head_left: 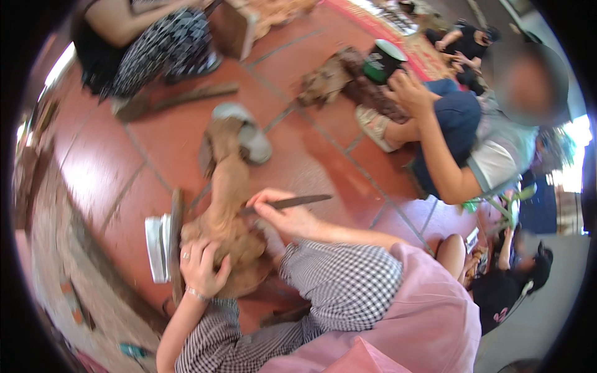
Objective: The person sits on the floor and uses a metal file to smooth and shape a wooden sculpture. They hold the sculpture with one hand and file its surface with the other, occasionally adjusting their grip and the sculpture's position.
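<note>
A long, knobbly brown piece of wood [229, 186] lies between my knees, stretching away from me over the tiled floor. My left hand [204, 267] is curled over the left side of its wide near end, with a ring and a bracelet showing. In my right hand [283, 214] is a dark, narrow, flat tool [303, 201], shaped like a knife or file. One end sticks out to the right of the hand; the other reaches the wood's right side. What the tool's tip does there is too small to tell.
Grey slippers [254, 142] lie by the wood's far end. Folded white cloth or paper [158, 247] sits left, beside a wooden strip [176, 227]. A seated person [460, 143] at right holds a dark green cup [382, 62] near another wood piece [326, 81]. Someone else sits far left.
</note>
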The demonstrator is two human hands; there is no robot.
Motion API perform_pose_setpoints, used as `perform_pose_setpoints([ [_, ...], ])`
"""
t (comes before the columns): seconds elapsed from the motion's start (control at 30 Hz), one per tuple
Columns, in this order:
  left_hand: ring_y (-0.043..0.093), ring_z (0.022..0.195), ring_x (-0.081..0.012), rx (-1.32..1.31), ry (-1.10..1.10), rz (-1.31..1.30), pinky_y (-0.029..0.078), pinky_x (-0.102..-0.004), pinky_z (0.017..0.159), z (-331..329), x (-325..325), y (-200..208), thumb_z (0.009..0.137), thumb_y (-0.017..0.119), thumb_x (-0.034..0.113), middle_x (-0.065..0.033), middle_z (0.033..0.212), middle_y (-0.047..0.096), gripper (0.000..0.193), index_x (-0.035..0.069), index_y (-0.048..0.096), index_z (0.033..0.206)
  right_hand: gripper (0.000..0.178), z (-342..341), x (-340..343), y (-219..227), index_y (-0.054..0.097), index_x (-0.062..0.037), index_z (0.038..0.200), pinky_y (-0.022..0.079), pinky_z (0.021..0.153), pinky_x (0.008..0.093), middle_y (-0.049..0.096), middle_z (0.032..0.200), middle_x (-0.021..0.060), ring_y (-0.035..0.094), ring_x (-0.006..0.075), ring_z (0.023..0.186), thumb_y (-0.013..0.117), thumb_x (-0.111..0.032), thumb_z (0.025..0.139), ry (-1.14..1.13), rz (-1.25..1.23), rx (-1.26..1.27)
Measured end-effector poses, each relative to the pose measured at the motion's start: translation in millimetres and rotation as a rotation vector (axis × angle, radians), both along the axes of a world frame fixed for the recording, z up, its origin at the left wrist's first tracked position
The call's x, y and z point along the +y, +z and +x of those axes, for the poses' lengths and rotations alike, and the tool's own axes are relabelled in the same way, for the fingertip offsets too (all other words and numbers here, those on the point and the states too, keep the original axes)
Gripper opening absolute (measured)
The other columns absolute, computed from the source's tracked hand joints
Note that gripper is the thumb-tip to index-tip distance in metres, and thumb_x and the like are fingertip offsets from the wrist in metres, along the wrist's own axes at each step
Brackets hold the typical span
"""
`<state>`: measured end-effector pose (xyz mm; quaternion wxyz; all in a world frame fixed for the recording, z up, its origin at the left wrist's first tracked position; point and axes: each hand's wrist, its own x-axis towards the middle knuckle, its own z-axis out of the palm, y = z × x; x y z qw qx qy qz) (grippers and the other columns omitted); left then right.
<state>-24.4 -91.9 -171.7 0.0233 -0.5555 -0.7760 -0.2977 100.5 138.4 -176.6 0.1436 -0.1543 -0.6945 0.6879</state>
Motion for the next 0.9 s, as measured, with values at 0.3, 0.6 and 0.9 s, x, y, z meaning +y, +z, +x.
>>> perform_pose_setpoints([
  [0.3, 0.057, 0.103, -0.0332, -0.087, 0.158, 0.079, 0.044, -0.0424, 0.093, -8.5, -26.5, -9.3, 0.087, 0.060, 0.014, -0.0163, 0.110, 0.060, 0.031, 0.002, 0.058, 0.115, 0.021, 34.9, 92.7, 109.8, 0.063, 0.0005, 0.093, 0.048, 0.079, 0.0314, 0.064, 0.086, 0.0090, 0.061, 0.0166, 0.084, 0.050, -0.015, 0.098, -0.633, 0.519, 0.640],
  [0.6, 0.051, 0.126, -0.0294, -1.946, 0.575, 0.206, 0.046, -0.0421, 0.102, -20.2, -87.1, -107.5, 0.100, 0.040, 0.051, -0.0144, 0.141, 0.049, 0.062, 0.008, 0.040, 0.145, 0.028, 30.3, 16.3, -64.5, 0.071, -0.0015, 0.094, 0.048, 0.069, 0.0277, 0.066, 0.081, 0.0024, 0.060, 0.0114, 0.076, 0.055, -0.024, 0.094, 0.061, -0.513, -0.174],
  [0.9, 0.042, 0.135, -0.0337, -1.998, 0.350, 0.012, 0.041, -0.0469, 0.108, -39.7, -109.4, -127.8, 0.094, 0.039, 0.067, -0.0137, 0.151, 0.038, 0.082, 0.009, 0.031, 0.150, 0.028, 8.6, -4.2, -98.9, 0.068, -0.0079, 0.086, 0.037, 0.056, 0.0269, 0.058, 0.074, -0.0041, 0.047, 0.0086, 0.066, 0.058, -0.033, 0.094, 0.492, -0.443, -0.335],
])
